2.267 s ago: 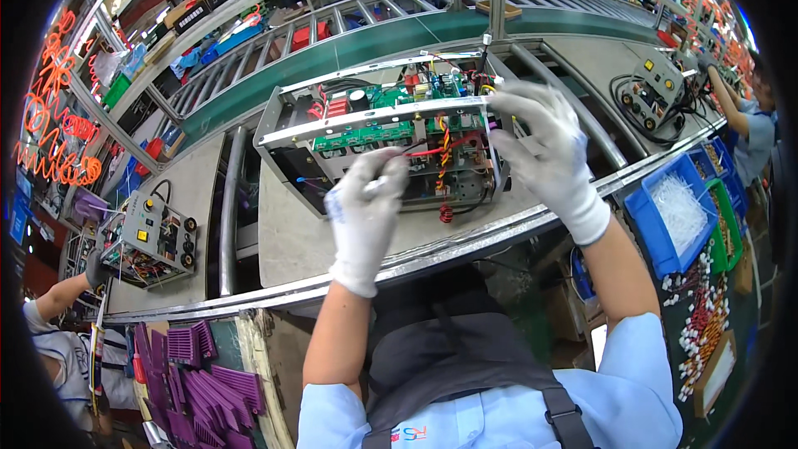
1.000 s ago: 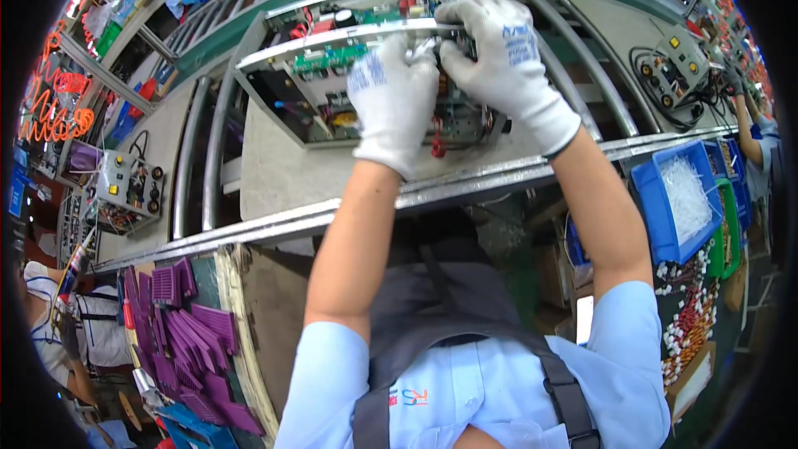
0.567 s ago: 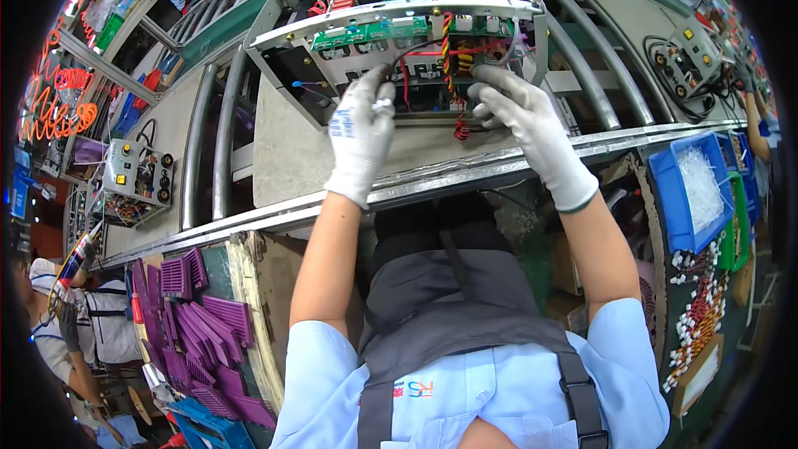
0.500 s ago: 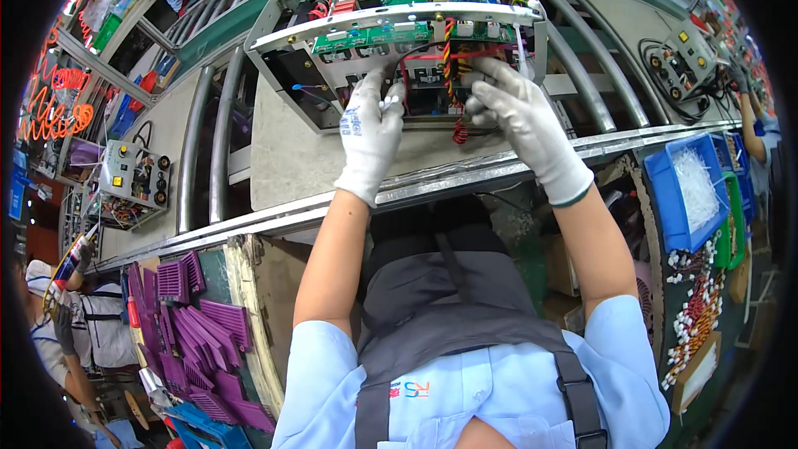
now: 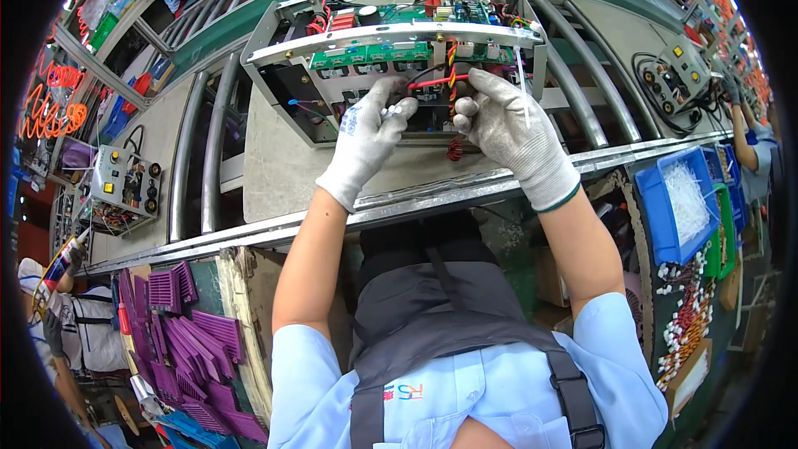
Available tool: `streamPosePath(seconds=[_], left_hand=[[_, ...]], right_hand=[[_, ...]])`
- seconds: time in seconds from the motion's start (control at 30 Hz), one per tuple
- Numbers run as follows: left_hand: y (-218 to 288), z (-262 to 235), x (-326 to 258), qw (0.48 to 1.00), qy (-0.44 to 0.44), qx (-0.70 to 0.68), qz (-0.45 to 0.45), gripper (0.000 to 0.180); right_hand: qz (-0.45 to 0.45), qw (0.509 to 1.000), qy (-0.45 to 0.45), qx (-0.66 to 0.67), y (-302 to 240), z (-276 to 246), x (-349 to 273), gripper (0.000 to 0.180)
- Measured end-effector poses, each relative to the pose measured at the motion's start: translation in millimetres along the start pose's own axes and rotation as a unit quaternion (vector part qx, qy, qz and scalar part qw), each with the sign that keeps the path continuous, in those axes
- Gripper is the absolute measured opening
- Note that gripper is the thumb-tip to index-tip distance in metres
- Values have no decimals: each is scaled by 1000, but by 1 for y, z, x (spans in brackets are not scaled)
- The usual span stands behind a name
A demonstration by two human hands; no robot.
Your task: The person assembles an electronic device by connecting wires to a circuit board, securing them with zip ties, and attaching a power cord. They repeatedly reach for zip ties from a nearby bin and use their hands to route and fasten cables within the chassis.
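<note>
— Head view: where are the hands?
— Both gloved, at the open metal chassis (image 5: 274,29) on the conveyor. The left hand (image 5: 366,137) pinches a red wire (image 5: 428,81); the right hand (image 5: 507,129) is curled around the wire bundle (image 5: 453,75).

Bright, even overhead light fills the scene, with soft shadows and little glare. Focus is sharp at centre; fisheye bending grows toward a black rim, strongest from 9 to 3 o'clock.

A grey worktop (image 5: 283,175) with metal roller rails (image 5: 199,150) carries an open metal chassis (image 5: 274,33) packed with green circuit boards (image 5: 370,56) and wires.
</note>
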State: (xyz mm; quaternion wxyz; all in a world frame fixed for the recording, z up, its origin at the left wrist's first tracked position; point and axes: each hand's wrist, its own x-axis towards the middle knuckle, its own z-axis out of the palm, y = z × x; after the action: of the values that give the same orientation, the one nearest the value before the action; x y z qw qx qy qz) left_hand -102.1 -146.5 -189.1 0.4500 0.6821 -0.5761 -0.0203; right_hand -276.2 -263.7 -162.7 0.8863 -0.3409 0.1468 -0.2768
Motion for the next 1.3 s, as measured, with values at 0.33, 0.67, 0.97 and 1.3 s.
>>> streamPosePath(seconds=[0.33,0.67,0.97,1.3], left_hand=[[40,53,12,909,-211,358,-20,21],[-36,32,-17,973,-87,212,35,35],[-24,58,-3,955,-86,285,-8,26],[-24,82,2,983,6,181,-7,19]], right_hand=[[-194,828,25,-526,8,6,17,28],[-332,718,-17,-611,5,-4,15,23],[-364,588,-3,-722,10,-24,17,25],[-470,554,42,-685,15,-53,27,16]])
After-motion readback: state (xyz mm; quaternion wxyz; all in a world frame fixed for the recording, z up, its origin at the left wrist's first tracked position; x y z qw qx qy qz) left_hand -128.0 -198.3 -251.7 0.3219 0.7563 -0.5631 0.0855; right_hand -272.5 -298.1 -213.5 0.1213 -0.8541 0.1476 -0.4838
